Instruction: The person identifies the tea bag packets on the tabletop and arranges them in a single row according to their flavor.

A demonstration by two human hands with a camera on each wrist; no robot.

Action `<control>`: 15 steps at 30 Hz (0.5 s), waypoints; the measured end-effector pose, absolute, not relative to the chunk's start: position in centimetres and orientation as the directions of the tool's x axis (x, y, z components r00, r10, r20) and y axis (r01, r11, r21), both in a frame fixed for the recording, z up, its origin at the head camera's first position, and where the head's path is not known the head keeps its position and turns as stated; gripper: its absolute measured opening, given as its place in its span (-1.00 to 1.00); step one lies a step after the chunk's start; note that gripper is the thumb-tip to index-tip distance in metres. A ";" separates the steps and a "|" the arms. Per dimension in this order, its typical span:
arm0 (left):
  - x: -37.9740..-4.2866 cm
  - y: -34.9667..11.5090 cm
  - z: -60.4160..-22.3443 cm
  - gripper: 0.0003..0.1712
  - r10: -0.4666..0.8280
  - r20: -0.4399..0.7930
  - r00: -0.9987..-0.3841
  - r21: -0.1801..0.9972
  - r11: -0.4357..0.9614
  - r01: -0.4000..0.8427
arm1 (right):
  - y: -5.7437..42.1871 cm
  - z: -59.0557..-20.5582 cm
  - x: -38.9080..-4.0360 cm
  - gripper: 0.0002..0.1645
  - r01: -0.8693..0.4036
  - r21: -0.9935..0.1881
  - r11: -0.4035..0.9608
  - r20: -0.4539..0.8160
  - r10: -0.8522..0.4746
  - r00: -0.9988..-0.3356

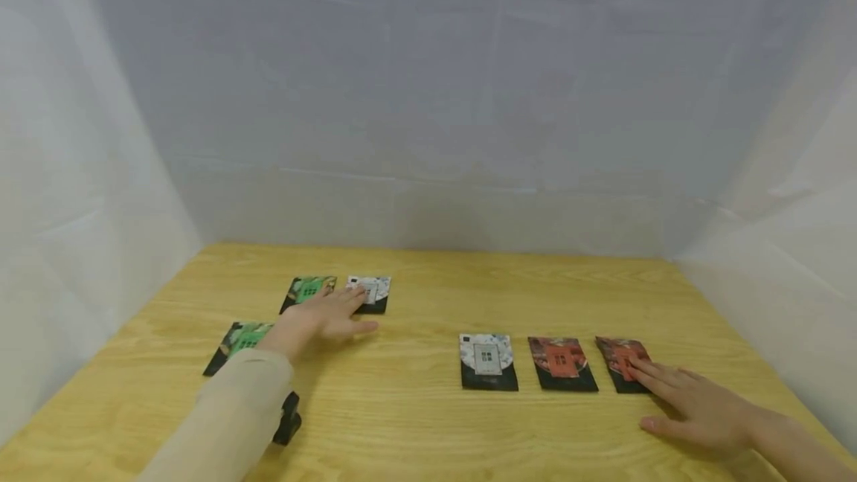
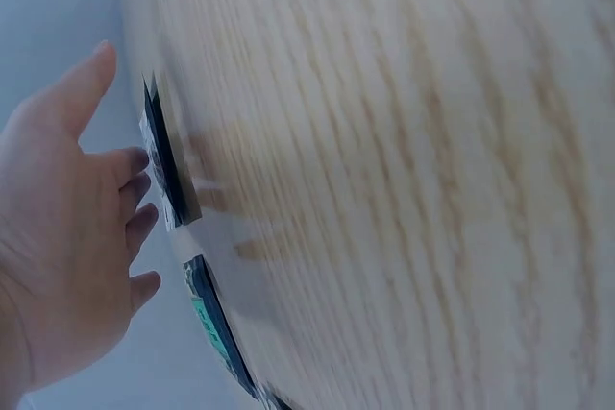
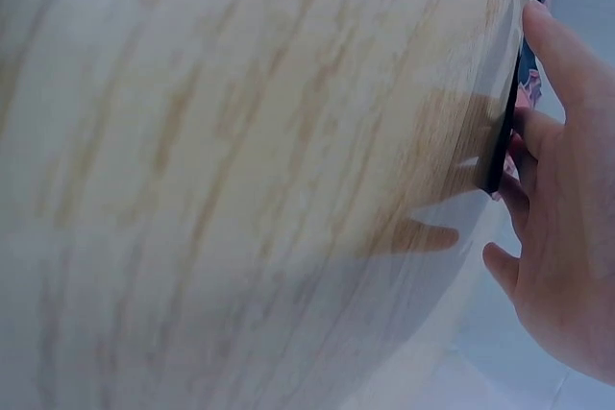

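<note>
In the head view my left hand (image 1: 326, 317) reaches over the back left of the table, fingers spread, fingertips on a white-and-black flat packet (image 1: 379, 290). In the left wrist view that packet (image 2: 161, 170) stands slightly proud of the wood beside the fingertips. A green-and-black packet (image 1: 309, 290) lies just left of it, partly covered by the hand. Another green packet (image 1: 246, 338) lies nearer, overlapped by the left sleeve. My right hand (image 1: 699, 406) extends its fingers onto the rightmost red-and-black packet (image 1: 619, 363); the thumb is held apart.
Between the hands, a second white-and-black packet (image 1: 487, 361) and another red packet (image 1: 562, 364) lie in a row with the rightmost one. Under the left sleeve a small black object (image 1: 288, 420) shows. White sheeting (image 1: 428, 132) hangs behind and on both sides of the wooden table (image 1: 402, 422).
</note>
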State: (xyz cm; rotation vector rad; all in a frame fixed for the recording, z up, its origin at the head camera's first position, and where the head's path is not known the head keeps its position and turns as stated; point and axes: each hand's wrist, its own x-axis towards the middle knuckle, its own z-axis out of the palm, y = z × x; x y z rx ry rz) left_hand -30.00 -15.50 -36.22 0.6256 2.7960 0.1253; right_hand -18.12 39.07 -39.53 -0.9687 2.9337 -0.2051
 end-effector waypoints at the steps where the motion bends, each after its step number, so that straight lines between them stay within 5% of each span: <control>1: -30.1 -15.6 -36.3 -0.12 0.425 -0.246 -0.871 0.146 0.905 0.401 | 39.0 -39.5 -18.2 -0.26 -0.589 -0.136 0.797 -0.005 -0.595 -0.804; 15: -29.7 -16.0 -36.9 -0.07 0.421 -0.266 -0.867 0.193 0.905 0.379 | 38.8 -39.6 -18.5 -0.26 -0.590 -0.137 0.796 0.001 -0.596 -0.803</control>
